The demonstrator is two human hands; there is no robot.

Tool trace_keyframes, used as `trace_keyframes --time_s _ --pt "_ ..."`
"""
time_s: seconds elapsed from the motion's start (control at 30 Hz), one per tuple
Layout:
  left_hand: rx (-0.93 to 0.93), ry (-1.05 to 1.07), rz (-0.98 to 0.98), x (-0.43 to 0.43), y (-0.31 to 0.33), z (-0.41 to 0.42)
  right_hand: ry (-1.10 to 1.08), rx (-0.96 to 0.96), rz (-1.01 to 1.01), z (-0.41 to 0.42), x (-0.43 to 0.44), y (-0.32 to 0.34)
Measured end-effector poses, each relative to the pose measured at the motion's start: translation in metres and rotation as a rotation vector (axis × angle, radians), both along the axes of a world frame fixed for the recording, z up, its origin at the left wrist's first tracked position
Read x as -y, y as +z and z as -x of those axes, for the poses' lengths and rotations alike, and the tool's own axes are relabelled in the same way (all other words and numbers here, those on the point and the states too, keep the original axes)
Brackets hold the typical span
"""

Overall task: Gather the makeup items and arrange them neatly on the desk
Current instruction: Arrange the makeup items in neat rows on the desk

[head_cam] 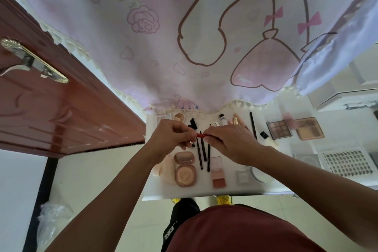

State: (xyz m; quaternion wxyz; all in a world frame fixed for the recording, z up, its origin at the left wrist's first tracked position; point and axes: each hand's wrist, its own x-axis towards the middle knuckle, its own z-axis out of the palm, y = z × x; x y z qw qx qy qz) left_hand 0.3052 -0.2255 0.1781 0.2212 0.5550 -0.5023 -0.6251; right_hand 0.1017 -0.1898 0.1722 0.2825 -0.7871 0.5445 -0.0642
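Note:
Over the white desk [155, 190] my left hand [171, 139] and my right hand [231, 141] both pinch a small red stick-like item [200, 135], one at each end. Below them lie three black pencils [203, 149], side by side. An open round pink compact [185, 169] lies to their left and an open blush palette [217, 172] to their right. Farther right sit an eyeshadow palette [279, 130] and a tan palette [308, 131]. A long black pencil [253, 127] lies between the hands and those palettes.
A pink cartoon curtain [184, 37] hangs behind the desk. A red-brown door [51, 108] with a metal handle stands at the left. At the right a white perforated basket [347, 161] sits. Small tubes [224, 119] and a round concealer pot [179, 117] line the desk's back edge.

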Motion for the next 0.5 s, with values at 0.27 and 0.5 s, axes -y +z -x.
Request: trace_keyframes --time_s 0.27,0.5 --pt "-0.017 -0.01 -0.028 0.001 -0.002 0.009 -0.023 0.026 0.046 0.007 -0.003 -0.011" --pt "-0.029 -0.012 -0.04 0.003 -0.003 0.013 -0.041 0.076 0.065 0.015 -0.004 -0.021"
